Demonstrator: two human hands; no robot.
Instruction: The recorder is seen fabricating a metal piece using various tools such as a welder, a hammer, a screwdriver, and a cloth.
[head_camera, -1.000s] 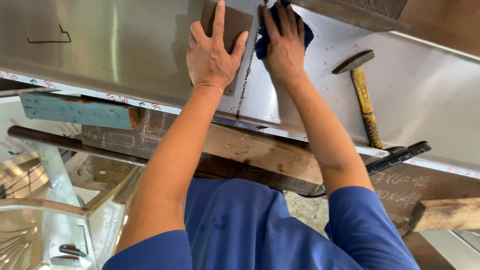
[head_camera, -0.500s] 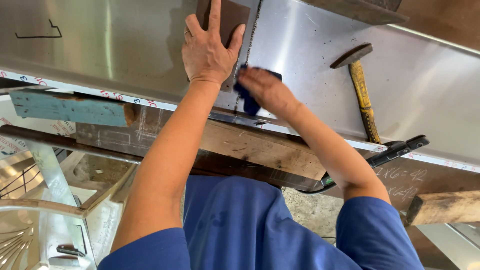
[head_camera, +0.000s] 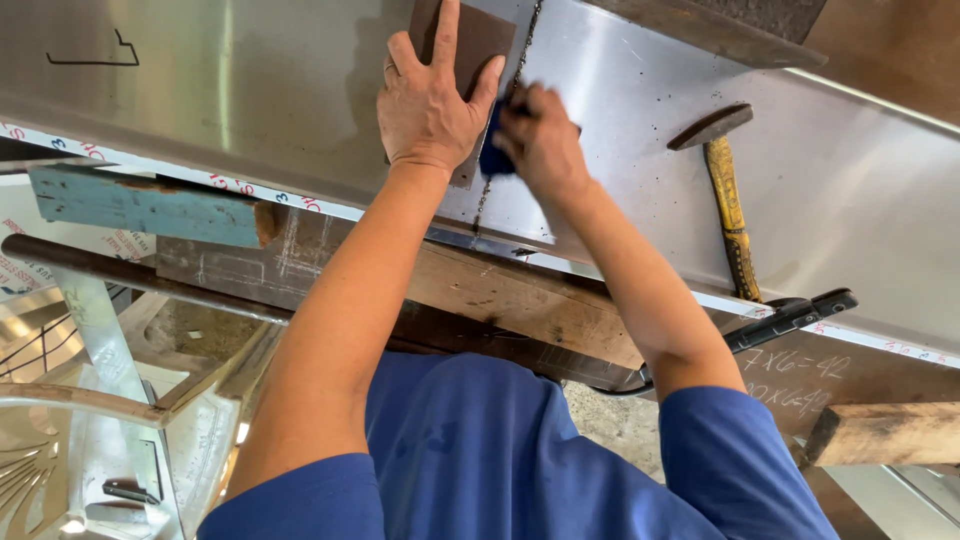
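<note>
- Since the earlier frame the right hand has slid up the seam with the blue cloth, from the sheet's near edge to just beside the left hand, which has stayed put.
- Far left, a blue-painted wooden board lies under the near edge of the steel sheet, above a dark metal bar.
- The left hand lies flat, fingers spread and closed on nothing, pressing a brown block onto the sheet.
- The blue cloth sits on the dark seam between the two hands, touching the sheet; the right hand's grip is curled shut around it.
- Right of that hand a hammer with a yellow handle rests on the sheet, well apart from both hands.
- A black clamp handle pokes out below the sheet's edge, and a wooden beam lies at the far right.
</note>
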